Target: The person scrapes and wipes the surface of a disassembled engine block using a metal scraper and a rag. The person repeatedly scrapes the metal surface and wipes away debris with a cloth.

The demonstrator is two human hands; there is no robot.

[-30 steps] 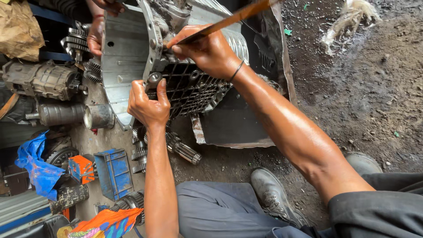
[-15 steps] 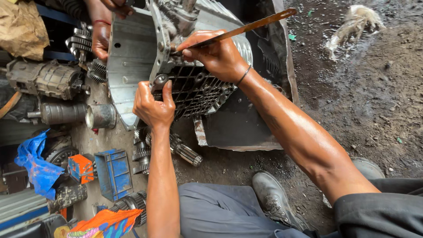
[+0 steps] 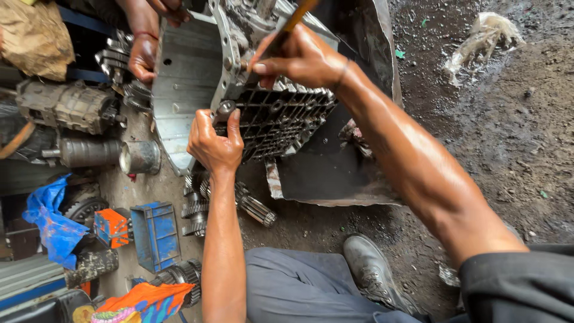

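Observation:
A large grey metal gearbox housing point(image 3: 190, 78) with a ribbed, gridded underside point(image 3: 281, 119) stands on the dirt floor in front of me. My left hand point(image 3: 214, 142) grips a small round metal part at the housing's lower flange. My right hand point(image 3: 302, 57) is closed on a thin brown rod point(image 3: 297, 15) that slants up out of the top of the view, its lower end pressed at the flange seam. Another person's hand point(image 3: 143, 57) rests on the housing's far left edge.
Toothed gear shafts point(image 3: 254, 208) lie under the housing beside a dark metal sheet point(image 3: 326, 173). To the left are a grey motor-like unit point(image 3: 66, 106), a steel cylinder point(image 3: 89, 152), a blue box point(image 3: 155, 233), an orange block point(image 3: 110, 226) and blue plastic point(image 3: 51, 221). My shoe point(image 3: 371, 272) rests below.
The view has drawn closer to the housing. My right hand has swung the rod from a low slant to steeply upright. My left hand has stayed at the flange.

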